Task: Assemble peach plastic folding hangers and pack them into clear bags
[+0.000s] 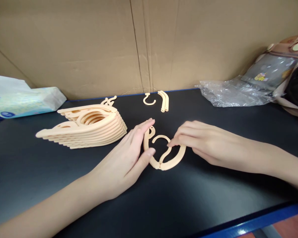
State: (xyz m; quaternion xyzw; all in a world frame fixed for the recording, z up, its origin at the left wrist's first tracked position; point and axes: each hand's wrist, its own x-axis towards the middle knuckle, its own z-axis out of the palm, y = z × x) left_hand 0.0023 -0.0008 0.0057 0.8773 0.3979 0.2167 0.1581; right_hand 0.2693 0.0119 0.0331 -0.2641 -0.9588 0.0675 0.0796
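Observation:
A cream plastic folding clothes hanger (174,161) lies on the black table with its two arms curving up and its hook (166,153) folded between them. My left hand (129,155) lies along the hanger's left arm, fingers straight and together on the outer side, thumb pressed over the arm. With bent fingers, my right hand (201,140) holds the right arm's end, a fingertip touching the hook; that end is partly hidden under the fingers.
A stack of folded hangers (96,132) sits at left. Loose hooks (109,100), one separate hook (149,100) and curved strips (165,100) lie by the cardboard wall (96,49). Tissue pack (37,99) at far left; clear plastic bag (228,94) and bottle (270,67) at right.

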